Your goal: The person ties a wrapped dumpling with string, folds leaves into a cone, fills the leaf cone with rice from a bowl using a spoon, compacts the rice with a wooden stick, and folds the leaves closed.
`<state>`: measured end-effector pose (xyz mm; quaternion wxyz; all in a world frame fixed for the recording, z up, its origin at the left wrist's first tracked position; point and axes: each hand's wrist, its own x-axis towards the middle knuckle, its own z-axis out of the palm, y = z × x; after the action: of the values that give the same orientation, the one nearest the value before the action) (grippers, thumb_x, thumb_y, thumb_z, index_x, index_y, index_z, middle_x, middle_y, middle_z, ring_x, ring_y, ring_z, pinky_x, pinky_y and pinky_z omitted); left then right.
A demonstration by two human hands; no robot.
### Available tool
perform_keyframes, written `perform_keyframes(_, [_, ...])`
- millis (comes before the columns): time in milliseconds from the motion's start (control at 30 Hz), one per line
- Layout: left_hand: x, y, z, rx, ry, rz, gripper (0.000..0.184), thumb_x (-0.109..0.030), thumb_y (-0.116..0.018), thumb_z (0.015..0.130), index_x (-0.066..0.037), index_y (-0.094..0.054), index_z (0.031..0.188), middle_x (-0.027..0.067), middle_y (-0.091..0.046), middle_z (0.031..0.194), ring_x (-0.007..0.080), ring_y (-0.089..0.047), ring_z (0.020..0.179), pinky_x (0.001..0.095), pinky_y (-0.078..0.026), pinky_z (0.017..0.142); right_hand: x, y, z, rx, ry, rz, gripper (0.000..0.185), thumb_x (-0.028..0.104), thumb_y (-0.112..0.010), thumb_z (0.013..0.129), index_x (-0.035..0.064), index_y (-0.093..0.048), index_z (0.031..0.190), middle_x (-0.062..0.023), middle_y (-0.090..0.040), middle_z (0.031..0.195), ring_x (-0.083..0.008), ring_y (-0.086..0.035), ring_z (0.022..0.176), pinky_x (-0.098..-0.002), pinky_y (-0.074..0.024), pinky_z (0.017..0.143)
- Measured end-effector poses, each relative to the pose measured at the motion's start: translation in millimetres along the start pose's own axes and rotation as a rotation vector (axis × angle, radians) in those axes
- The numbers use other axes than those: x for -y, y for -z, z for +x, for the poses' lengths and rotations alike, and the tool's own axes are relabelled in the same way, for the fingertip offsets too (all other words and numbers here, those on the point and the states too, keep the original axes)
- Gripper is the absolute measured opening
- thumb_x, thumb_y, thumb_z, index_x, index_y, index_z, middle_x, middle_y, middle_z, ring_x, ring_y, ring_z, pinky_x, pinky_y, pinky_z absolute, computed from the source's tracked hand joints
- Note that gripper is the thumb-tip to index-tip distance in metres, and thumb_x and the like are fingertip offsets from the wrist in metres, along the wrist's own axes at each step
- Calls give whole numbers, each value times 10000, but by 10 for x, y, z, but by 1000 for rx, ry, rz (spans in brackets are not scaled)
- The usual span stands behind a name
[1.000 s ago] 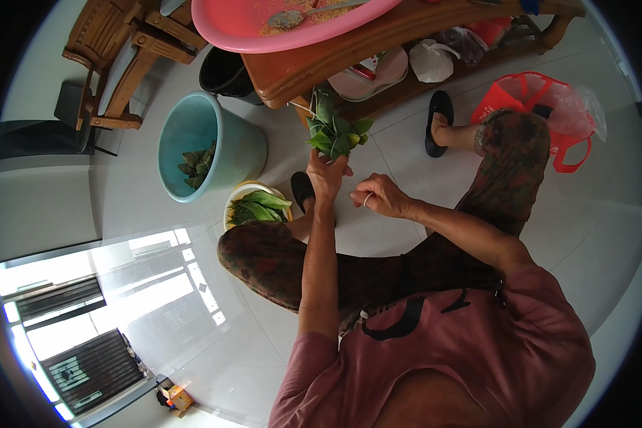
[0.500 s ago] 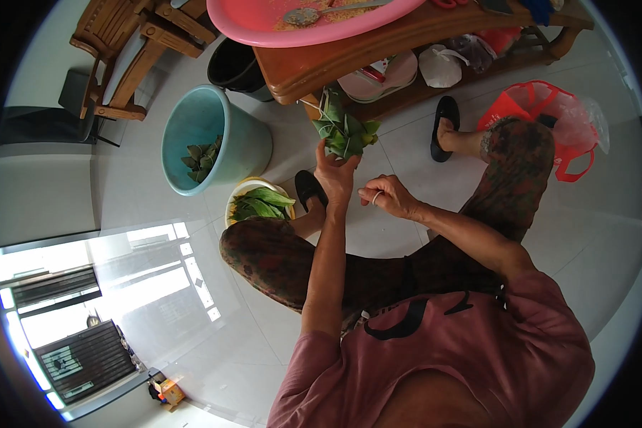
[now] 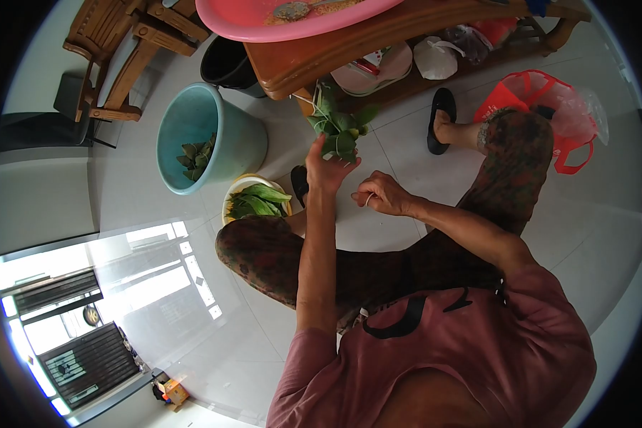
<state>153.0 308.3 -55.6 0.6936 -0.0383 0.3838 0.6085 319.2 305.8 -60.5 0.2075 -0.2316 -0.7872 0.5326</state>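
Several green leaf-wrapped zongzi [image 3: 339,132] hang in a bunch from pale strings [image 3: 314,105] near the corner of the wooden table. My left hand [image 3: 329,173] is wrapped round the lowest part of the bunch, thumb on the left side and fingers on the right. Just right of it and lower, my right hand [image 3: 384,192] is closed, with its fingers curled in. A thin pale band shows at one finger; whether it is a ring or string I cannot tell. Anything inside those fingers is hidden.
A pink basin [image 3: 292,30] with a spoon and grain stands on the wooden table [image 3: 278,68]. On the floor are a blue bucket [image 3: 244,139] holding leaf-wrapped parcels, a bowl of green leaves [image 3: 260,200], a black bucket [image 3: 228,68] and a red bag [image 3: 503,100].
The bunch has turned and shifted slightly, and my left hand has lowered a little with it. My right hand has moved slightly left, still closed. The whole view has shifted a little.
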Motion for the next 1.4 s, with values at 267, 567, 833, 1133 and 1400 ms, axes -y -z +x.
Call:
perform_keyframes(267, [24,-94,209,-274,-65,347,445,-499,-505,829,-71,-529,951,74,-550,769,219,-524,648,366,-434,554,-85,-62,-20,59,93,-123,266,143,-578,789,71,-505,543,-59,-542,550,-230,-483,549,-334,-374,736])
perform_keyframes(567, [55,212,355,97,24,77,269,-309,-460,844,-64,-522,937,88,-549,842,202,-524,663,329,-414,523,-114,-5,-18,137,96,-165,239,150,-593,795,84,-558,568,4,-563,552,-171,-524,576,-309,-372,749])
perform_keyframes(833, [29,-7,229,53,138,128,315,-333,-497,776,-45,-531,900,84,-536,707,221,-522,626,345,-432,561,-156,-5,-29,120,151,-97,293,158,-594,779,55,-511,518,-61,-484,468,-245,-435,466,-324,-383,736])
perform_keyframes(1133, [4,-220,263,-201,96,-193,301,-276,-489,760,-8,-528,891,107,-500,699,225,-485,596,380,-436,739,50,66,-109,115,83,-77,240,139,-573,790,64,-566,562,-21,-576,555,-179,-510,558,-309,-374,774])
perform_keyframes(1400, [20,-125,42,108,46,-41,330,-280,-514,754,-5,-522,936,107,-522,757,215,-501,679,345,-429,688,18,21,-49,72,74,32,282,188,-559,808,65,-550,554,-39,-545,532,-201,-499,584,-314,-376,784])
